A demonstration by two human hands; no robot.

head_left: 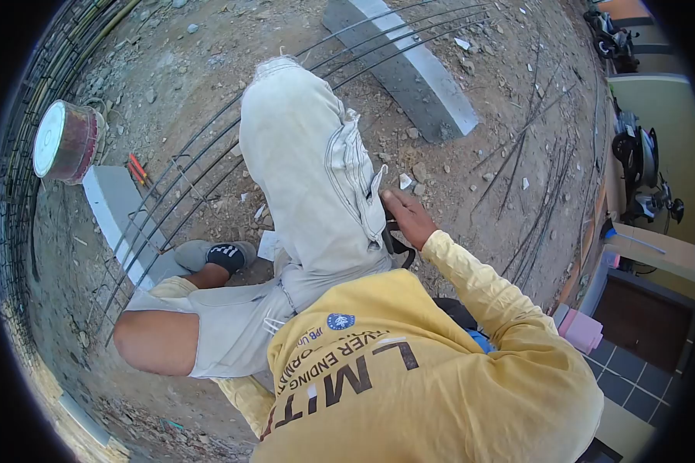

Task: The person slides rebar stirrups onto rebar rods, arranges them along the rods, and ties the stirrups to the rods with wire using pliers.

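Yellow at the sleeve [475,274], rests right hand [411,218] at side of pale trousers [297,147], near dark strap [398,247]; cannot tell the width of grip, being partly hidden; shows no left hand; seems at a reaching step, beside steel rods [181,159] on concrete blocks [440,108]; next, probably needs surer hold.

**Clothing, seen from above**

Yellow long-sleeved shirt [455,378] with dark block lettering [354,380] and 1 round blue emblem [340,321]; pale trousers [293,147] with dark contrast stitching, open at 1 knee; white drawstring [274,323]; dark footwear [228,258], possibly a sock, with white marks, small in view.
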